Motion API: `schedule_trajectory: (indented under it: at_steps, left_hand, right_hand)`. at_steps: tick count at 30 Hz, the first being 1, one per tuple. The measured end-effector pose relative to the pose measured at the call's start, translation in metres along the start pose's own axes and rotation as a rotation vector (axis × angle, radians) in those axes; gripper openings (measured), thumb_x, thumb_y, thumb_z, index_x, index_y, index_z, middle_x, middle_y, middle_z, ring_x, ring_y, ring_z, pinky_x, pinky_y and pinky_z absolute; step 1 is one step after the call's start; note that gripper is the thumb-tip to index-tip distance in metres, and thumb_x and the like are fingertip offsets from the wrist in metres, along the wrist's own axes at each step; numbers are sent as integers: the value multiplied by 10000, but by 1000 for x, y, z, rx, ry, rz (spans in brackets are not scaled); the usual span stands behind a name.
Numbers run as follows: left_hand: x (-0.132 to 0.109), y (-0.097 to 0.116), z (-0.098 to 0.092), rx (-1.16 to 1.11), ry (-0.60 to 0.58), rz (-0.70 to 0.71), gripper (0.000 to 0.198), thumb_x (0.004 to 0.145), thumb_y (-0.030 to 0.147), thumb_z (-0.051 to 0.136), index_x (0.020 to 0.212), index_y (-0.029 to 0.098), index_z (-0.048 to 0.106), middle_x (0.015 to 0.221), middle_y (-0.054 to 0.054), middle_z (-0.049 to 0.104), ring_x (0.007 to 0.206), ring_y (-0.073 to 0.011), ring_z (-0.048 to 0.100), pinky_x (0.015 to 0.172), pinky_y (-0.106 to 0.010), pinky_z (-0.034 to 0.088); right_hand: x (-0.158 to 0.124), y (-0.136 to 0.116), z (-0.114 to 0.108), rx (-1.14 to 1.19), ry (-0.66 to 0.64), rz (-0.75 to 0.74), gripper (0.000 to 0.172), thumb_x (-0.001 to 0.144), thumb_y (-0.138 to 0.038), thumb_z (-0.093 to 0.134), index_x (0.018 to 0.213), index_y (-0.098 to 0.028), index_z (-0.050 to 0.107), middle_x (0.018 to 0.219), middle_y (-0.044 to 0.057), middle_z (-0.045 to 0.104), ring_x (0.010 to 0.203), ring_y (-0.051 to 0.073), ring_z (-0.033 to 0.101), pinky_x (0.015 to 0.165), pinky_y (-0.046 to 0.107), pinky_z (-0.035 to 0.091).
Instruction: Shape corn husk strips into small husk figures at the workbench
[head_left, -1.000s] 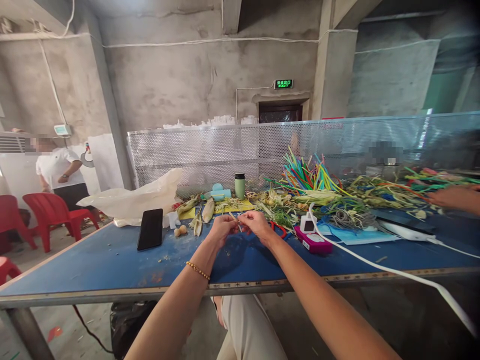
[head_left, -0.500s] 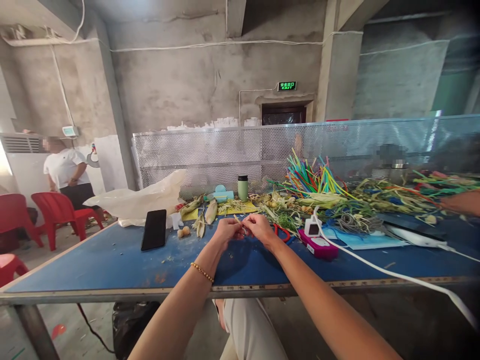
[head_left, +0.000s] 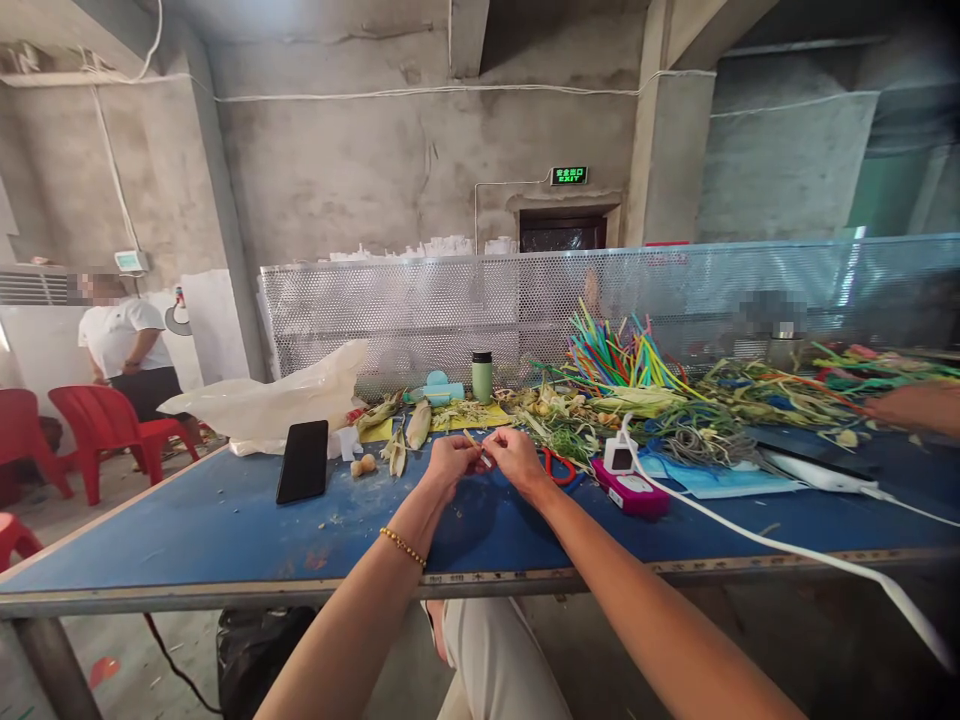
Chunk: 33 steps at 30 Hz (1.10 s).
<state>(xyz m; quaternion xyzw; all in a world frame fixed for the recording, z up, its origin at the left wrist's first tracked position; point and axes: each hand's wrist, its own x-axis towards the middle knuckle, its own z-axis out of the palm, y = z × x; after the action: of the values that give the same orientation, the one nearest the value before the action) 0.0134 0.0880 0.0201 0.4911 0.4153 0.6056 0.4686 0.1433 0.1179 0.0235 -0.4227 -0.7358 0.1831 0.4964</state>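
My left hand (head_left: 452, 460) and my right hand (head_left: 514, 460) meet over the blue table, fingers pinched together. A thin pale strip (head_left: 471, 438) pokes up from the left fingers; its kind is too small to make out. Something small and whitish (head_left: 486, 462) shows by the right fingertips, mostly hidden. Just right of my right hand lie red loop handles (head_left: 556, 468), apparently of scissors. Beyond my left hand are dry corn husks (head_left: 396, 455) and a husk bundle (head_left: 419, 424). Small tan balls (head_left: 364, 465) rest left of them.
A black phone (head_left: 303, 462) and a plastic bag (head_left: 285, 395) lie left. A green tumbler (head_left: 481, 378) stands behind. To the right are colourful pipe cleaners (head_left: 622, 345), a magenta box (head_left: 630, 488) and a white cable (head_left: 750, 534). Another person's arm (head_left: 915, 408) reaches in at far right.
My hands stay together, with small finger shifts; the whitish piece at the right fingertips shows more clearly. The whole view has shifted slightly.
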Motion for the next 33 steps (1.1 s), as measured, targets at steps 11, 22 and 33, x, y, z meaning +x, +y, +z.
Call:
schedule_trajectory:
  at_steps: [11, 22, 33]
  left_hand:
    - [-5, 4, -4, -15, -96, -13, 94, 678, 177, 740, 625, 115, 694, 566, -56, 670, 537, -136, 637, 585, -242, 525]
    - [-6, 7, -5, 12, -102, 58, 100, 666, 172, 747, 631, 96, 692, 591, -77, 673, 546, -136, 632, 635, -261, 525]
    - [-4, 4, -2, 121, 23, 109, 147, 630, 138, 714, 520, 117, 618, 466, -2, 581, 430, -87, 518, 471, -203, 416]
  right_hand:
    - [-2, 3, 2, 191, -44, 83, 173, 738, -288, 549, 596, -190, 564, 526, 3, 609, 483, 136, 546, 510, 240, 425]
    - [-1, 2, 0, 250, -64, 65, 138, 728, -296, 577, 651, -183, 595, 539, -3, 595, 493, 135, 543, 470, 230, 400]
    - [-4, -5, -4, 13, -46, -38, 225, 794, -256, 555, 592, -178, 620, 543, 28, 646, 538, 155, 603, 589, 246, 431]
